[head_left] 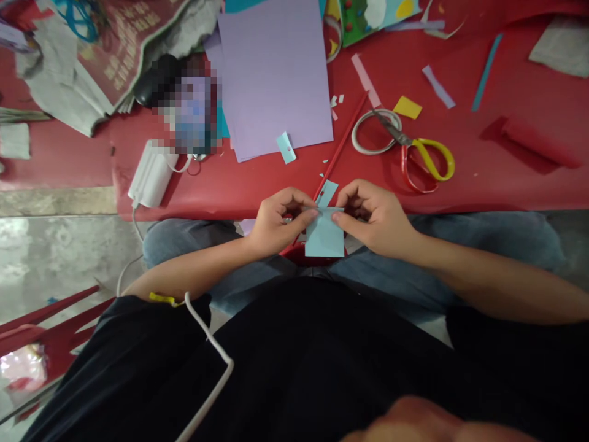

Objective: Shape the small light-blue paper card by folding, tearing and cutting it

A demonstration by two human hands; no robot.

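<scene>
Between both hands, just past the table's front edge, I hold a small light-blue piece of paper (324, 236). My left hand (284, 221) pinches its upper left corner between thumb and fingers. At the upper right corner, my right hand (373, 216) pinches it the same way. Right behind it a light-blue paper strip (328, 193) with a small dark hole lies on the table. A thin red stick (344, 140) runs slantwise from there towards the scissors. Another small light-blue paper piece (286, 148) with a hole rests at the lower edge of the purple sheets.
Purple paper sheets (278, 73) lie on the red table (257, 190). To the right are scissors (416, 153) with red and yellow handles, a white tape roll (363, 146), a yellow scrap (408, 107) and coloured strips. A white power bank (153, 175) with a cable sits at left.
</scene>
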